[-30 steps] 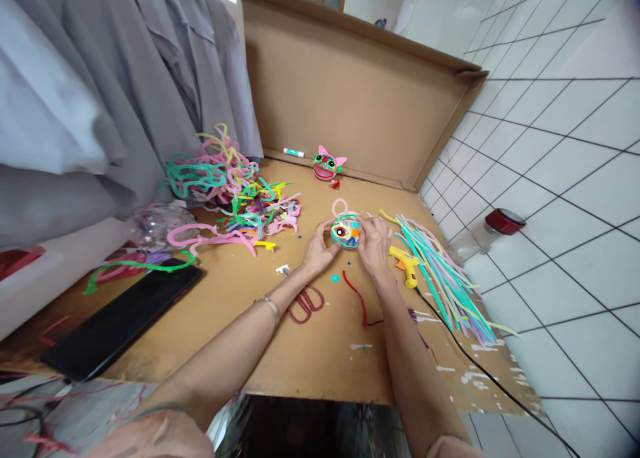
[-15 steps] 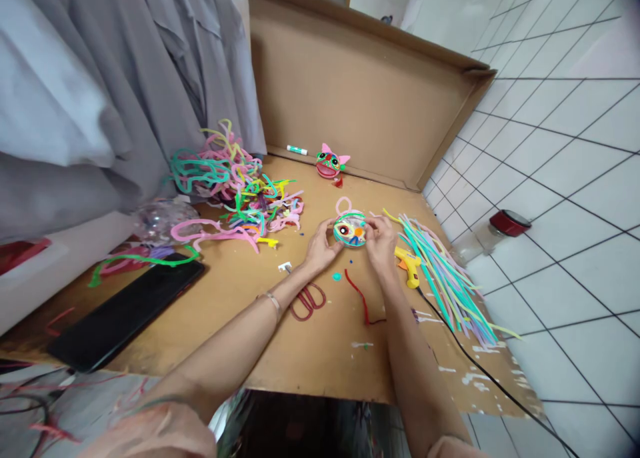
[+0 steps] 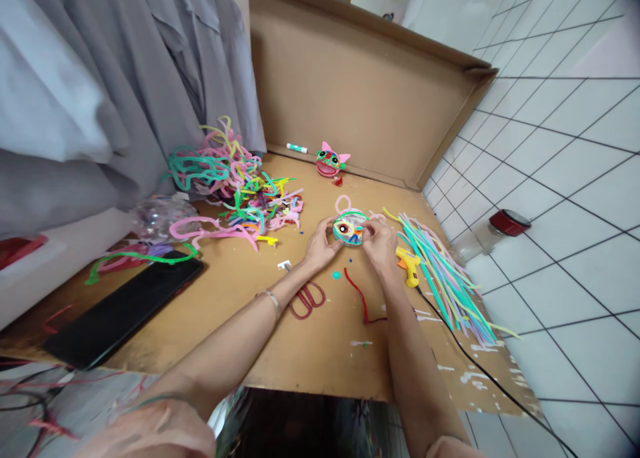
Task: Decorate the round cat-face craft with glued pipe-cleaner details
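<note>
A small round piece [image 3: 350, 230] with an eye, orange and blue bits, a green rim strip and a pink loop on top sits between my two hands. My left hand [image 3: 321, 247] grips its left edge. Fingers of my right hand [image 3: 379, 242] are pinched at its right side, over part of its face; what lies between the fingertips is too small to name. Red-handled scissors [image 3: 308, 301] lie beside my left wrist. A red strip [image 3: 358, 291] and a small teal disc [image 3: 337, 275] rest just below the piece.
A yellow glue gun [image 3: 410, 266] and a bundle of pastel stems [image 3: 447, 278] lie to the right. Tangled stems [image 3: 240, 178] and a black phone [image 3: 125, 311] are on the left. A finished-looking cat-like face [image 3: 330, 160] and a marker [image 3: 297, 149] stand near the cardboard wall.
My right hand has shifted slightly left, so its fingers now cover more of the round piece's right side. My left hand stays at the left edge.
</note>
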Demonstrator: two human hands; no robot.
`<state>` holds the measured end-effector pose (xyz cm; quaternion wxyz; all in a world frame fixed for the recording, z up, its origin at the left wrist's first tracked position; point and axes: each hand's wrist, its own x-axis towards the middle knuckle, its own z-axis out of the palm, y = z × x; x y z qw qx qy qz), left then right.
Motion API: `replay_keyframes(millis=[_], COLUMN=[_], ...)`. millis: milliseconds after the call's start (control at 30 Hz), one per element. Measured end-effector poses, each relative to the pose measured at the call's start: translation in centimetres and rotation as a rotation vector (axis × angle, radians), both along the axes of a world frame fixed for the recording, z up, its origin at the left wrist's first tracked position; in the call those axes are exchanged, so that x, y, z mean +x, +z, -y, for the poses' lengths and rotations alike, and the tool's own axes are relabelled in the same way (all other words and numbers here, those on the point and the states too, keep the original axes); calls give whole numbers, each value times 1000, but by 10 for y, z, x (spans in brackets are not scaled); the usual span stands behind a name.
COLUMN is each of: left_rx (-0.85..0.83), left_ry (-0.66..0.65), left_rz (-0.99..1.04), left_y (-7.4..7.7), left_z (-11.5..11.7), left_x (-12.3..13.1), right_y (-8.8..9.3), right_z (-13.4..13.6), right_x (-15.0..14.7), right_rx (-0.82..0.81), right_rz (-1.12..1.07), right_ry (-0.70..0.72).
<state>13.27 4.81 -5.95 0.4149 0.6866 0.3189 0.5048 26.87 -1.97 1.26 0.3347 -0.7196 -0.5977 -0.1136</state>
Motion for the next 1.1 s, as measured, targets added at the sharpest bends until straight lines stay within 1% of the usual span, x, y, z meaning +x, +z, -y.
replay_keyframes(millis=[100, 167, 233, 333, 433, 533, 600, 667, 733, 767, 833, 967, 1033, 1100], left_rx=[12, 45, 128, 303, 406, 408, 371, 340, 338, 345, 356, 329, 309, 304], left_ry=[5, 33, 90, 154, 128, 122, 158, 186, 191, 189, 189, 200, 203, 205], left_rz=[-20, -44, -56, -77, -149, -162, -131, -109, -98, -95, -99, -111, -89, -61], left_y=[-1, 0, 3, 11, 17, 18, 15, 12, 10, 9, 9, 10, 11, 12], left_z=[-1, -1, 1, 9, 18, 20, 19, 16, 15, 15, 15, 16, 15, 15], left_x=[0, -1, -2, -4, -5, -6, -7, -8, -10, -10, -11, -11, -12, -12], right_y=[-1, -1, -2, -2, -2, -1, 1, 2, 3, 3, 1, -9, -13, -16], right_z=[0, 1, 1, 0, 0, 4, 9, 15, 21, 24, 27, 29, 29, 28], right_x=[-1, -1, -1, -2, -4, -5, -6, -7, -8, -10, -13, -23, -27, -29], right_rx=[-9, -13, -16, -15, 3, -13, -118, -290, -434, -479, -531, -599, -623, -629], right_rz=[37, 49, 47, 36, 18, -56, -113, -120, -58, -15, 66, 168, 191, 170], right_ry=[6, 9, 9, 24, 58, 94, 122, 140, 105, 74, 18, -20, -35, -37])
